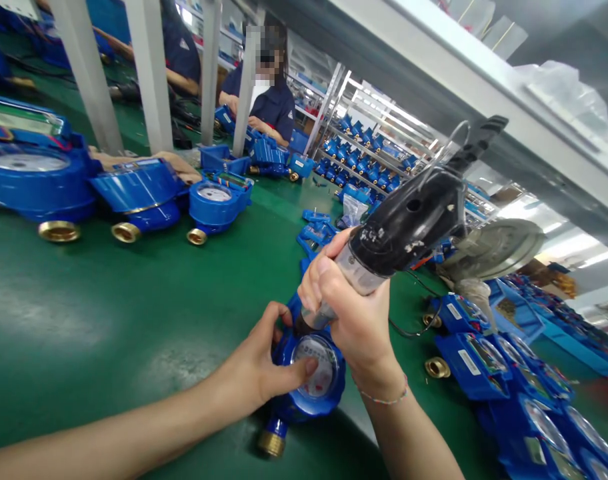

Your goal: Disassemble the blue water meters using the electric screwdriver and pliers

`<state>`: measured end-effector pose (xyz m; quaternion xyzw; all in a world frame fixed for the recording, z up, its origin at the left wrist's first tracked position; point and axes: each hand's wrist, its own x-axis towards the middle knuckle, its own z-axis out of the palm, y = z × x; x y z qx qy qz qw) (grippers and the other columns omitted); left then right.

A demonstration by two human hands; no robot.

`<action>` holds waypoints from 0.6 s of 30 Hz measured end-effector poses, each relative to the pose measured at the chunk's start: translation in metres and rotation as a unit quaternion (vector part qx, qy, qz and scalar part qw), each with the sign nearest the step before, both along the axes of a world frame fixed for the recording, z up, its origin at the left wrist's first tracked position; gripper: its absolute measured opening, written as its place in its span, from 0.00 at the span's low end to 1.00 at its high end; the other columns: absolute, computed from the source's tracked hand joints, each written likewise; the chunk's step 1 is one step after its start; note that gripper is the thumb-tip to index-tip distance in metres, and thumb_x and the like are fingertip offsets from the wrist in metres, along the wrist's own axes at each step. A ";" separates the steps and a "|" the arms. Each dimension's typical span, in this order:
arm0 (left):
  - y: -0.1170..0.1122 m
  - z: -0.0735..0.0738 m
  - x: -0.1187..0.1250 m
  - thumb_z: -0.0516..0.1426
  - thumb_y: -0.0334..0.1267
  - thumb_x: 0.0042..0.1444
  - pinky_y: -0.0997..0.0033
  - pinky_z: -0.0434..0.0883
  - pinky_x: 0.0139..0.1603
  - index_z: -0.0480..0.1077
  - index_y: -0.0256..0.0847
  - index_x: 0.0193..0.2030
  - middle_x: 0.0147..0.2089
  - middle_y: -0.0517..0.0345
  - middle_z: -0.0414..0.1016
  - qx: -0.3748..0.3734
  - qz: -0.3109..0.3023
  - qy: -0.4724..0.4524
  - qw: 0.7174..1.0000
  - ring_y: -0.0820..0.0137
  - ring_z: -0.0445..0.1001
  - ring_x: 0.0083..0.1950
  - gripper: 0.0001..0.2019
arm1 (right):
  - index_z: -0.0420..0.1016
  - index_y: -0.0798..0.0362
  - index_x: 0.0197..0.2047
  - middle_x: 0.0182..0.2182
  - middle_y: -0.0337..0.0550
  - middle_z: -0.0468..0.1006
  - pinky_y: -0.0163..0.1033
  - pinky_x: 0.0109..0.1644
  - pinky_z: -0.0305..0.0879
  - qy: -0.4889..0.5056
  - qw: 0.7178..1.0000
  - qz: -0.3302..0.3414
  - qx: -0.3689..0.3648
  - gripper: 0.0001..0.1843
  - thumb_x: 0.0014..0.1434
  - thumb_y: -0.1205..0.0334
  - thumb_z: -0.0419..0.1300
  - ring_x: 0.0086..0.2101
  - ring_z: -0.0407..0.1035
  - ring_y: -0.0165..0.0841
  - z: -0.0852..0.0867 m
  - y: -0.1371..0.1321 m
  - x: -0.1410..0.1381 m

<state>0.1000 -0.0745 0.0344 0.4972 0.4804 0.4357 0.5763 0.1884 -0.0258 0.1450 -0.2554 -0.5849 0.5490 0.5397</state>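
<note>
A blue water meter (311, 393) with a round dial and a brass threaded end lies on the green bench in front of me. My left hand (269, 367) grips its body, thumb across the dial glass and fingers round the far side. My right hand (347, 293) is wrapped round the metal neck of a black electric screwdriver (409, 217). The tool slants down to the left, and its tip meets the meter's upper edge just beyond the dial. What the tip touches is hidden by the tool and my hand.
Several blue meters (214, 207) line the left side, more (474, 373) stand at the right. Blue parts (317, 230) lie beyond the tool. Metal posts (149, 73) and a shelf (434, 67) frame the bench. A co-worker (279, 100) sits across, near racks of meters (364, 153).
</note>
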 end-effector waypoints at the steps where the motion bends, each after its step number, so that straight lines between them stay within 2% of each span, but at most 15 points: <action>1: 0.001 0.000 0.000 0.63 0.55 0.43 0.71 0.63 0.32 0.54 0.45 0.43 0.30 0.67 0.61 -0.001 0.001 0.000 1.000 0.71 0.63 0.32 0.28 | 0.67 0.50 0.33 0.18 0.27 0.66 0.31 0.19 0.59 -0.002 1.000 0.000 0.005 0.06 0.54 0.69 0.61 0.16 0.59 0.23 0.000 0.000 0.000; 7: 0.002 -0.003 0.003 0.63 0.54 0.41 0.70 0.60 0.32 0.54 0.45 0.41 0.30 0.67 0.60 0.025 0.012 0.013 1.000 0.71 0.61 0.32 0.27 | 0.67 0.49 0.35 0.19 0.28 0.64 0.31 0.19 0.58 -0.009 0.999 0.008 0.029 0.06 0.56 0.66 0.61 0.16 0.57 0.23 -0.004 -0.002 0.005; 12: 0.002 -0.008 -0.001 0.60 0.60 0.44 0.66 0.62 0.38 0.56 0.44 0.42 0.37 0.61 0.65 0.025 0.005 0.094 0.995 0.65 0.65 0.38 0.28 | 0.67 0.47 0.41 0.20 0.26 0.63 0.30 0.19 0.57 0.011 0.997 0.053 0.053 0.08 0.58 0.67 0.60 0.16 0.57 0.23 -0.006 -0.003 0.011; 18: 0.002 -0.011 -0.003 0.58 0.65 0.45 0.62 0.64 0.39 0.56 0.43 0.45 0.39 0.57 0.67 0.010 -0.014 0.115 0.993 0.62 0.67 0.39 0.32 | 0.69 0.48 0.42 0.21 0.27 0.64 0.31 0.21 0.59 0.002 0.996 0.029 0.085 0.09 0.59 0.70 0.59 0.17 0.59 0.23 -0.006 -0.002 0.010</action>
